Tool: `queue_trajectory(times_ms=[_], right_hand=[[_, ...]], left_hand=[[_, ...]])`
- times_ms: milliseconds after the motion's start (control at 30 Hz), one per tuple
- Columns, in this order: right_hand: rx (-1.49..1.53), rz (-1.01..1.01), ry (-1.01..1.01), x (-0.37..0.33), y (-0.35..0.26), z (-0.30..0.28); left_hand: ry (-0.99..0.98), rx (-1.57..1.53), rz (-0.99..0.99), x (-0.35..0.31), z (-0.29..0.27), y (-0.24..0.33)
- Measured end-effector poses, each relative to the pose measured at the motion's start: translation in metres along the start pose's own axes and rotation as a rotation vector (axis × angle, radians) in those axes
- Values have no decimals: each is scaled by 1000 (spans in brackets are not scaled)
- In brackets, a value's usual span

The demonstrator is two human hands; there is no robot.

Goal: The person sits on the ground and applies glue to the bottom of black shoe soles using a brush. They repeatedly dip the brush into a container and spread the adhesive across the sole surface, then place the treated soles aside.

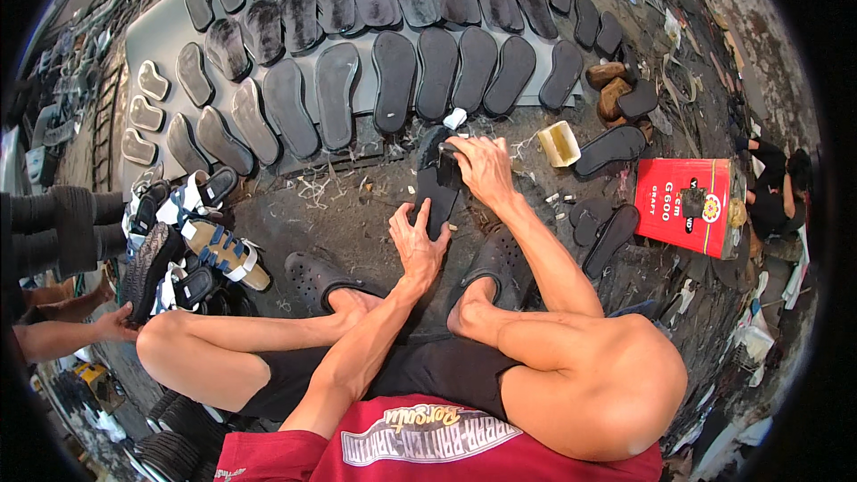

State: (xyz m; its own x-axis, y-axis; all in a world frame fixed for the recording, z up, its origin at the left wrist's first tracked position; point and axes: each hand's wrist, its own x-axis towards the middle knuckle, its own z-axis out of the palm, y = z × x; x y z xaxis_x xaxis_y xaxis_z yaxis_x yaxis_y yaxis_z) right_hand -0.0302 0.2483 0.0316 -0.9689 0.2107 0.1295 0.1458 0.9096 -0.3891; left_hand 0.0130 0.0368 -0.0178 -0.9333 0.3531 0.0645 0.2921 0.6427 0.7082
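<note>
A dark shoe sole [432, 192] lies lengthwise on the ground before me, between my feet and the rows of soles. My left hand [418, 245] grips its near end, fingers along the edge. At the far end my right hand [485, 170] is closed, fingertips pinching a small dark piece whose kind I cannot make out. That far part of the sole looks raised and textured, partly covered by the fingers. Just beyond it sits a small white crumpled scrap [456, 118]. To the right of my right hand stands a small open yellowish container [561, 144].
Rows of dark soles [395, 82] lie on a grey sheet ahead. Finished sandals [223, 250] pile up at left, where another person's hand [116, 325] holds a black textured sole [153, 270]. At right are a red box [683, 205], loose soles [611, 150] and brown shoe lasts [614, 98].
</note>
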Motion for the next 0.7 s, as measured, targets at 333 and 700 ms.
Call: queue_trajectory(times_ms=[333,700], right_hand=[[-43,-304,-147,-102,-54,12],[488,326,-37,-43,-54,-25]], left_hand=[[29,-115,-104,-16,-28,-44],[-48,25,-61,-32,-37,-16]])
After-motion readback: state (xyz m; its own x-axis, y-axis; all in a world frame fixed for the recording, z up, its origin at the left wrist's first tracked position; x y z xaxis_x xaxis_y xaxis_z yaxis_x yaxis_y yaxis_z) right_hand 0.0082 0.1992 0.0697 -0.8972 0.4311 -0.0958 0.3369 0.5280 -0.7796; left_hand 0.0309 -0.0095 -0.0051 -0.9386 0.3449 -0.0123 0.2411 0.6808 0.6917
